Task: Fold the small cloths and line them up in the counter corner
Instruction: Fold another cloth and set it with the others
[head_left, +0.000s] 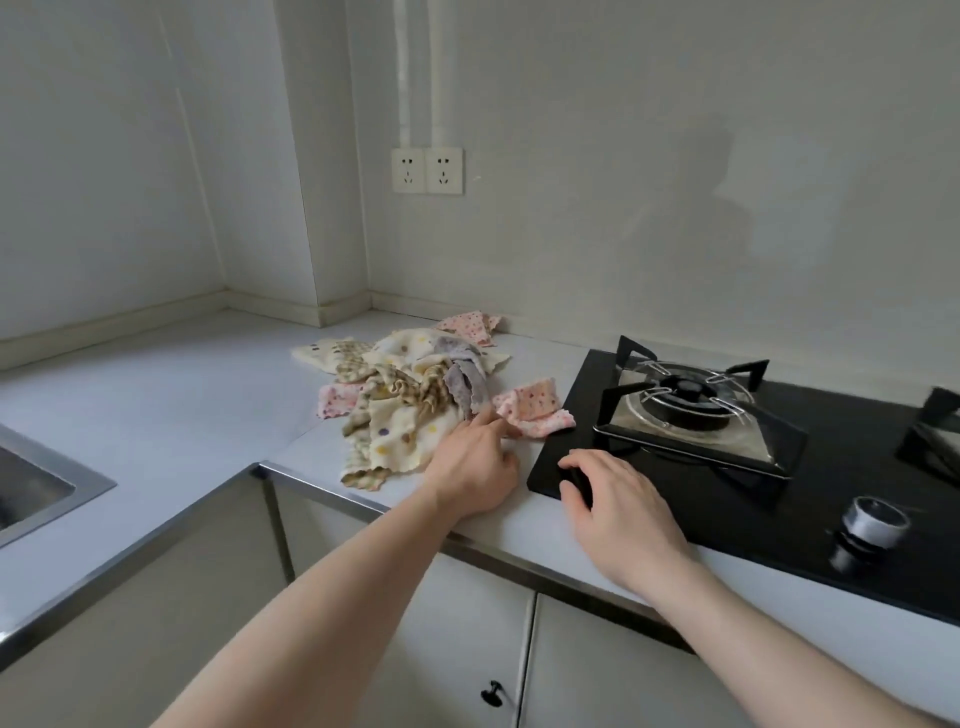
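Note:
A loose heap of small cloths (400, 384) lies on the white counter (171, 395), left of the hob. It mixes cream dotted, checked beige, grey and pink pieces, all crumpled and unfolded. A pink spotted cloth (535, 408) sticks out at the heap's right side. My left hand (475, 462) rests at the heap's near right edge, fingertips touching the pink spotted cloth where it meets the cream one. My right hand (618, 514) lies flat, fingers spread, over the front left corner of the hob and holds nothing. The counter corner (228, 312) sits at the back left.
A black glass gas hob (831, 467) with a burner stand (685, 410) and a silver knob (872, 525) fills the right. A steel sink (31, 483) cuts into the counter at far left. Wall sockets (427, 170) sit above the heap. Cabinet doors (467, 649) hang below.

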